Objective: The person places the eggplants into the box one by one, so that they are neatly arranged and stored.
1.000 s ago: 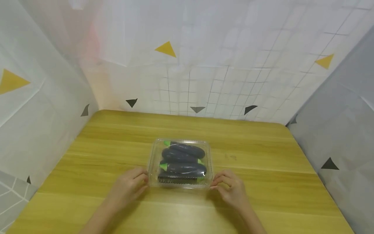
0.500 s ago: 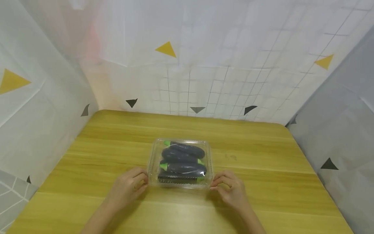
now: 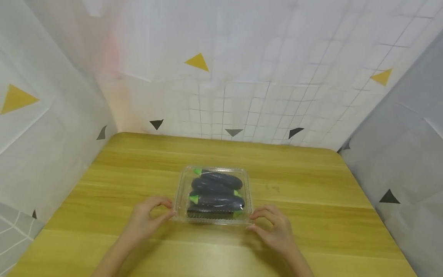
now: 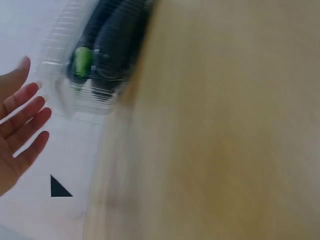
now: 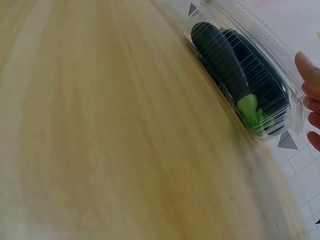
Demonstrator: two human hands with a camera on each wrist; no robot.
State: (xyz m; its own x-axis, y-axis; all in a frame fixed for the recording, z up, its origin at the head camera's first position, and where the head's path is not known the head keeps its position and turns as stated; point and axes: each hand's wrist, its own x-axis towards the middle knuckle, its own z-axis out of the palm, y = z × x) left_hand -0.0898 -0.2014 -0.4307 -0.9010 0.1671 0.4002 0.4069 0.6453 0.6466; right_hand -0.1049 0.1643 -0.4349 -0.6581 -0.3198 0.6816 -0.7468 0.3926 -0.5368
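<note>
A clear plastic clamshell box (image 3: 178, 198) with its lid down sits at the middle of the table. Inside lie several dark purple eggplants (image 3: 218, 200) with green stem ends, pointing in alternating directions. At the box's near left corner is my left hand (image 3: 146, 220), thumb and forefinger spread apart; the left wrist view shows its fingers (image 4: 30, 122) extended beside the box. My right hand (image 3: 277, 231) is at the near right corner, its thumb parted from its forefinger. In the right wrist view, its fingertips (image 5: 311, 102) are right at the lid's rim.
A yellow wood-grain table (image 3: 311, 173) carries the box. White sheets (image 3: 235, 104) with triangles and grid lines rise at the back and both sides. A faint mark (image 3: 273, 188) shows on the tabletop, right of the box.
My left thumb and fingers have spread apart at the box's corner. The right thumb has parted slightly from the forefinger. The box stays in place; the head view has tilted up a little.
</note>
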